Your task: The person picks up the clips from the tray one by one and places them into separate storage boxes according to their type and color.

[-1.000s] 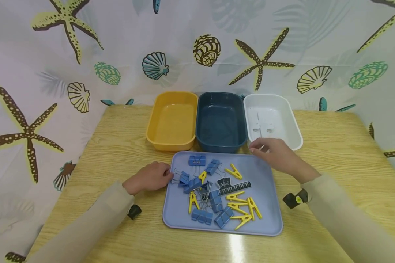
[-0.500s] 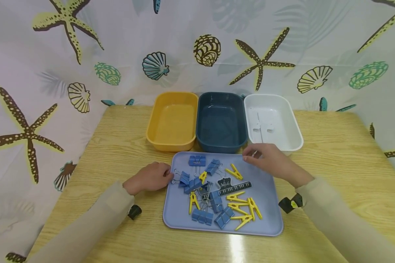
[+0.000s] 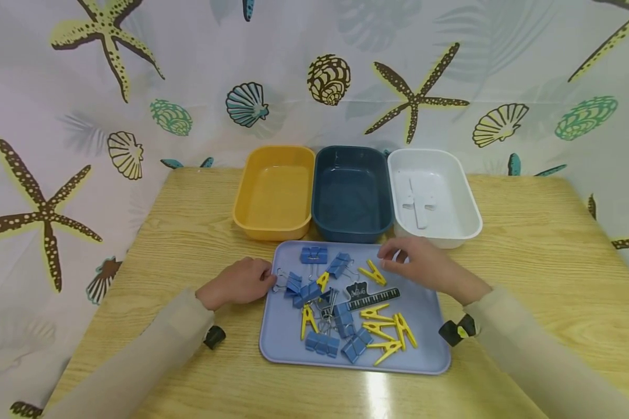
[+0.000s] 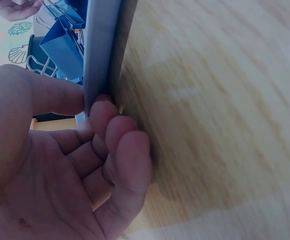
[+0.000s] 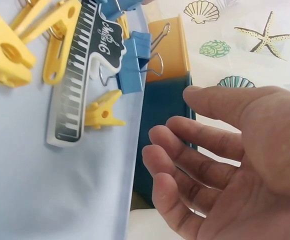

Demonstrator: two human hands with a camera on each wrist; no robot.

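Observation:
My left hand (image 3: 241, 282) grips the left edge of the lavender-blue tray (image 3: 276, 349); in the left wrist view the thumb is at the rim and the fingers curl at its outer side. Over the tray's far right corner hovers my right hand (image 3: 419, 262), holding nothing, with fingers loosely bent in the right wrist view. Nearest to it lies a yellow clothespin (image 3: 373, 273). The tray also bears several blue binder clips (image 3: 322, 344), more yellow clothespins (image 3: 406, 331) and a black-and-white piano-keyboard clip (image 3: 374, 299) with a "music" tag. Another dark clip is partly hidden in the pile.
Behind the tray stand a yellow bin (image 3: 272, 234), a dark blue bin (image 3: 352, 237) and a white bin (image 3: 466, 201), side by side. Inside the white bin lie a long white piece (image 3: 419, 212) and two small white ones. A patterned curtain (image 3: 293, 35) hangs behind the wooden table (image 3: 199, 203).
My right hand has moved from the white bin's front rim toward me and leftward, over the tray, uncovering the long white piece. The left hand stays at the tray's edge.

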